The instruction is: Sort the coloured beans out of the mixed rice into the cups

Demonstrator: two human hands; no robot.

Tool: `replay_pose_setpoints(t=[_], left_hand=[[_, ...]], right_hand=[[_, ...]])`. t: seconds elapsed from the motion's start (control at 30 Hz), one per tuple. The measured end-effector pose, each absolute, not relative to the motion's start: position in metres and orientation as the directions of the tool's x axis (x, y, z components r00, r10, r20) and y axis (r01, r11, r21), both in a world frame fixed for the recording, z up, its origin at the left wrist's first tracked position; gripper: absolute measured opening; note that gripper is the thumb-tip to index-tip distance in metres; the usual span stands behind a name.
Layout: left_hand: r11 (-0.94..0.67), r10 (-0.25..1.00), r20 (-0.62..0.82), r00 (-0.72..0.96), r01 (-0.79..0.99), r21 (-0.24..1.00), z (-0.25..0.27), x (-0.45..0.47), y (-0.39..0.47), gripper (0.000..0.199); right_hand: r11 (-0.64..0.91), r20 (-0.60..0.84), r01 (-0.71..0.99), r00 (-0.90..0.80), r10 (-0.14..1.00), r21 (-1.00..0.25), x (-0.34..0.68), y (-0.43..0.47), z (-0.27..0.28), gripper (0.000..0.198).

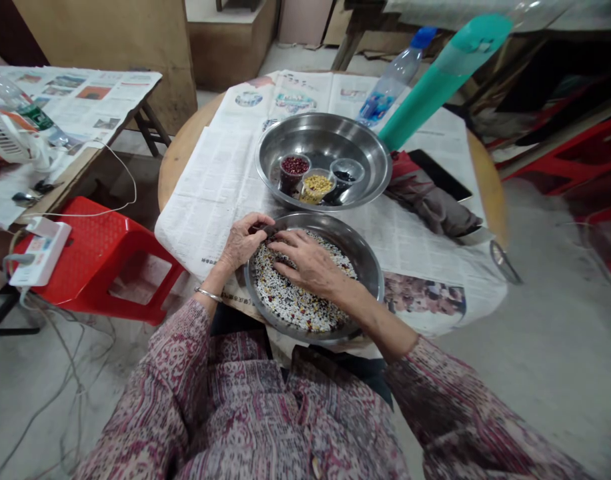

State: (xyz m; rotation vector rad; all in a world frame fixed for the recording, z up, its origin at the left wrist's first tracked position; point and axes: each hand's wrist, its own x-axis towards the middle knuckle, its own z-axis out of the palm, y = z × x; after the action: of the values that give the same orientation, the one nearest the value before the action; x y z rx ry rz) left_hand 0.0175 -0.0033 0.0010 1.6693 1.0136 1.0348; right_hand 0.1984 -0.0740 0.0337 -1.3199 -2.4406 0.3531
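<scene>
Hands at the near steel bowl (370, 263). Left hand (243, 241) rests on the bowl's rim, fingers curled around a few dark beans. Right hand (310, 263) lies flat on the mixed beans (290, 303), fingers narrowed toward the left hand. Beans are probably light, hard and smooth, prone to roll; best pinched singly between fingertips. Beyond, a second steel bowl (285, 143) holds three small cups: red (294, 170), yellow (316, 185), black (346, 175). Newspaper (225, 173) covers the round table.

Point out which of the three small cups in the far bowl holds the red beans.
The left cup, nearest the bowl's left wall, holds red beans. The middle cup holds yellow ones, the right cup dark ones.
</scene>
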Motion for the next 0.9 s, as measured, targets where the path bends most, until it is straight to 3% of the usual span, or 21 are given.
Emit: replay_pose_setpoints(t=[0.1, 0.2, 0.37, 0.57, 0.7, 0.9], left_hand=[[-0.262, 0.929, 0.199, 0.313, 0.175, 0.949, -0.002, 0.018, -0.003, 0.027], [-0.28, 0.928, 0.219, 0.3, 0.176, 0.944, -0.004, 0.018, -0.002, 0.028], [-0.295, 0.922, 0.234, 0.307, 0.169, 0.94, -0.004, 0.018, -0.001, 0.029], [-0.286, 0.929, 0.216, 0.301, 0.212, 0.934, -0.001, 0.017, -0.002, 0.03], [-0.293, 0.924, 0.224, 0.309, 0.199, 0.935, -0.001, 0.017, -0.002, 0.029], [-0.284, 0.928, 0.219, 0.303, 0.191, 0.94, -0.003, 0.018, -0.001, 0.03]], right_hand=[[0.511, 0.09, 0.779, -0.517, 0.851, -0.364, 0.2, -0.07, 0.034, 0.023], [0.472, 0.008, 0.762, -0.523, 0.852, -0.443, 0.207, -0.078, 0.034, 0.018], [0.48, 0.017, 0.677, -0.568, 0.823, -0.558, 0.209, -0.111, 0.041, 0.015], [0.673, 0.061, 0.665, -0.695, 0.716, -0.324, 0.192, -0.124, 0.041, 0.015], [0.555, 0.171, 0.797, -0.528, 0.832, -0.238, 0.205, -0.108, 0.031, 0.018], [0.292, 0.238, 0.927, -0.236, 0.942, -0.234, 0.23, -0.085, 0.021, 0.028]])
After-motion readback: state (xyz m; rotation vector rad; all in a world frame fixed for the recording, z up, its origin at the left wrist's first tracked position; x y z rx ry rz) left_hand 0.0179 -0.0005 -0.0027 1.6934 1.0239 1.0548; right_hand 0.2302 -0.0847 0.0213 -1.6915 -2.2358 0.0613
